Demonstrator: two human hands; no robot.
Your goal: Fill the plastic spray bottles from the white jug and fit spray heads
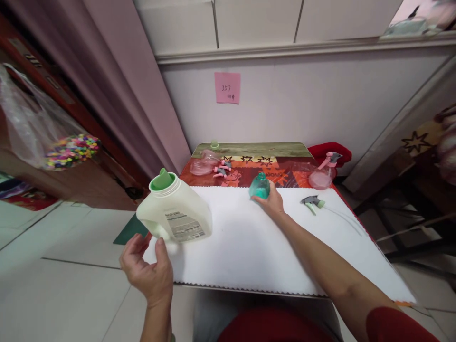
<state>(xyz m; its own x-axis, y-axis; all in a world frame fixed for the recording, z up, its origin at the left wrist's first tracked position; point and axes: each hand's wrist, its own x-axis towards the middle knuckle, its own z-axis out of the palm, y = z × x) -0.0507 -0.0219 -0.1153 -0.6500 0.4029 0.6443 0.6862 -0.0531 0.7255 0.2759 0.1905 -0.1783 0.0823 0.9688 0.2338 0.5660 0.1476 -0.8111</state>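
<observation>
My right hand [273,200] is wrapped round a small teal spray bottle [260,186] with its neck uncovered, at the middle of the white mat. Beside the near left edge, my left hand [151,266] is open with fingers apart, close to the handle of a big whitish detergent jug [187,216]. That jug stands upright, uncapped, its green pouring spout [163,179] showing in the mouth. A grey and green spray nozzle [313,203] with a thin dip tube lies on the mat right of my right hand.
A pink spray bottle [321,175] with its nozzle on stands at the back right. Clear pink bottles [204,164], pink and grey nozzles [223,168] and a green cap [214,145] lie at the back left. A pink note [227,88] is on the wall behind the table.
</observation>
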